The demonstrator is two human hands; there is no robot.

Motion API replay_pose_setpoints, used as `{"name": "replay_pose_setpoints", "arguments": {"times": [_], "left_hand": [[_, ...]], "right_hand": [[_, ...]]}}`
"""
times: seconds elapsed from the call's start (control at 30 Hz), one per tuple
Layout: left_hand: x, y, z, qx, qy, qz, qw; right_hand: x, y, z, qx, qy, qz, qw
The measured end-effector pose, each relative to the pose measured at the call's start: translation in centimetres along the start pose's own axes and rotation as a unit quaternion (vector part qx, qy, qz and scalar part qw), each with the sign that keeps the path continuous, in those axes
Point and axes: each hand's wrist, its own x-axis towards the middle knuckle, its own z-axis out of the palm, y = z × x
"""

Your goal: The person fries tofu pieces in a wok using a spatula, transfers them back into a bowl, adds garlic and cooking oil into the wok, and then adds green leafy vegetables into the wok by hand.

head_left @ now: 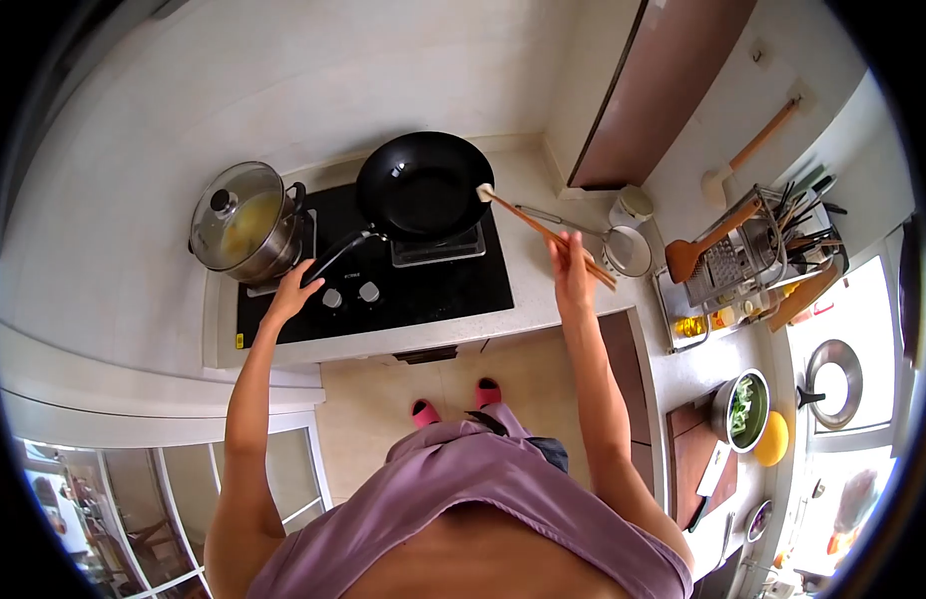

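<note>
A black wok [423,190] sits tilted over the back of the cooktop [443,290], its inside dark and glossy. My left hand [295,292] is closed round the end of the wok's handle [338,258]. In my right hand [573,272], to the right of the wok, is a pair of wooden chopsticks [528,220]. Their far ends pinch a small white piece [485,193] at the wok's right rim; what it is, I cannot make out. Whether the piece touches the rim is unclear.
A lidded steel pot [248,225] with yellowish contents stands left of the wok. A strainer [623,250] and a jar [633,205] are on the right counter, near a utensil rack [742,260]. Farther down are a cutting board [688,439], a knife [710,479] and a bowl of greens [722,414].
</note>
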Motion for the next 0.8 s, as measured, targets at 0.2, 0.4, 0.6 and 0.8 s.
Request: {"name": "replay_pose_setpoints", "arguments": {"times": [0.2,0.4,0.6,0.8], "left_hand": [[-0.5,0.0,-0.1,-0.066,-0.019,0.023,0.997],[0.6,-1.1,-1.1,-0.076,-0.058,-0.023,0.995],[-0.6,0.0,-2.3,0.041,0.057,0.062,0.996],[-2.8,9.2,-10.5,0.185,0.315,0.193,0.911]], "right_hand": [[3.9,4.9,6.1,-0.167,-0.082,-0.072,0.980],[5.5,9.3,8.0,-0.284,-0.128,-0.106,0.944],[6.6,12.5,7.8,-0.379,-0.130,-0.101,0.911],[6.6,13.4,7.7,-0.389,-0.132,-0.154,0.899]]}}
